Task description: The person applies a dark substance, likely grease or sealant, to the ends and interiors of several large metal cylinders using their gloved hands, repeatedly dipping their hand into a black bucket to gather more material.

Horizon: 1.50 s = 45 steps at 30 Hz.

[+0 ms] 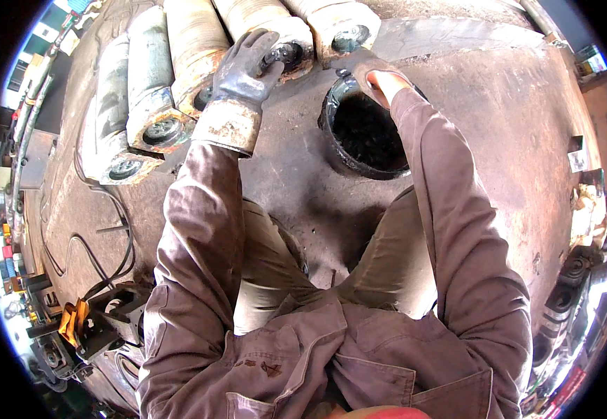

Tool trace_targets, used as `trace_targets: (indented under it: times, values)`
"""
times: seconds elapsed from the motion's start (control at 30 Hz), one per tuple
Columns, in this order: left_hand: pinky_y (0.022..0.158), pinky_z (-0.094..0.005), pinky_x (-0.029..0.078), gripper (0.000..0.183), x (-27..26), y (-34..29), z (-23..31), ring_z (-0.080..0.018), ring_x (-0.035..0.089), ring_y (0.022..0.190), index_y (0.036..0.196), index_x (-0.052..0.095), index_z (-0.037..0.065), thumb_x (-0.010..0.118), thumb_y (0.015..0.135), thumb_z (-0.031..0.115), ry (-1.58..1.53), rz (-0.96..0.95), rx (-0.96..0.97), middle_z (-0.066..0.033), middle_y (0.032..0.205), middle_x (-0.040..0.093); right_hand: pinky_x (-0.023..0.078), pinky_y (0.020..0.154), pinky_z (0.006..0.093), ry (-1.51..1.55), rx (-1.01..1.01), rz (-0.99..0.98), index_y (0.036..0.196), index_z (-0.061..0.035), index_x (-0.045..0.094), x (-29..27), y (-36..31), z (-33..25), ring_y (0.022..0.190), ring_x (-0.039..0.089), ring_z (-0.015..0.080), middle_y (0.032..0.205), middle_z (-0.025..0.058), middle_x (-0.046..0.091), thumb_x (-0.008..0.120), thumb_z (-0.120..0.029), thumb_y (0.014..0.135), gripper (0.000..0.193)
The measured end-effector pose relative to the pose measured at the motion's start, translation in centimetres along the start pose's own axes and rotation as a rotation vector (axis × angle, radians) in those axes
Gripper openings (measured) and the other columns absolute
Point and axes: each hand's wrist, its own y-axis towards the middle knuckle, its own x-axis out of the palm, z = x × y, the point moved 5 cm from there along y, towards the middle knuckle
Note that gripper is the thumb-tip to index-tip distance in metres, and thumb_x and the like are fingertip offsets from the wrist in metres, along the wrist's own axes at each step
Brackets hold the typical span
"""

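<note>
My left hand [244, 73], in a dirty grey glove with a pale cuff, lies against the end of a thick, rusty bolt-like cylinder [300, 42]. Its fingers are stretched out, with the thumb apart beside the dark hole in that end. My right hand [373, 73], in a dark glove with bare skin at the wrist, is at the far rim of a black bucket [332, 143]. Those fingers curl downward, closed near a small dark piece [344, 72] at the rim; what they grip is hidden. Dark, lumpy matter [366, 133] lies in the bucket.
Several more hex-ended cylinders [151, 84] lie side by side at the far left. A black cable [128, 237] loops over the floor on the left, near dark metal parts [118, 307] and an orange piece [74, 320]. Dark machine parts [562, 297] line the right edge.
</note>
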Motion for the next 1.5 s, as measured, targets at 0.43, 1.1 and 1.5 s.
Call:
trace_targets:
  times: [0.43, 1.1, 1.5]
  values:
    - [0.116, -0.0441, 0.050, 0.059, 0.5, 0.0, 0.0, -0.0330, 0.058, 0.139, 0.142, 0.068, 0.020, 0.081, 0.085, 0.028, -0.044, -0.001, 0.012, -0.0096, 0.150, 0.062, 0.053, 0.104, 0.0432, 0.357, 0.313, 0.063, 0.132, -0.0072, 0.069, -3.0, 2.7, 2.5, 0.118, 0.068, 0.0354, 0.129, 0.0157, 0.074, 0.056, -0.027, 0.104, 0.037]
    - [0.115, -0.0438, 0.051, 0.054, 0.1, -0.2, -0.1, -0.0332, 0.061, 0.135, 0.138, 0.070, 0.021, 0.082, 0.086, 0.029, -0.029, 0.023, 0.000, -0.0084, 0.148, 0.064, 0.057, 0.096, 0.0422, 1.143, 0.544, -0.194, 0.122, -0.0101, 0.075, -0.3, 4.5, -2.5, 0.105, 0.074, 0.0317, 0.119, 0.0071, 0.079, 0.062, -0.028, 0.101, 0.030]
    - [0.111, -0.0437, 0.054, 0.048, 1.5, 1.0, 0.6, -0.0336, 0.066, 0.132, 0.137, 0.073, 0.019, 0.083, 0.092, 0.033, -0.110, 0.060, -0.001, -0.0157, 0.142, 0.069, 0.053, 0.106, 0.0346, 1.003, 0.416, -0.048, 0.152, -0.0107, 0.059, -5.3, -6.2, 9.6, 0.114, 0.072, 0.0252, 0.130, 0.0157, 0.073, 0.064, -0.038, 0.105, 0.055]
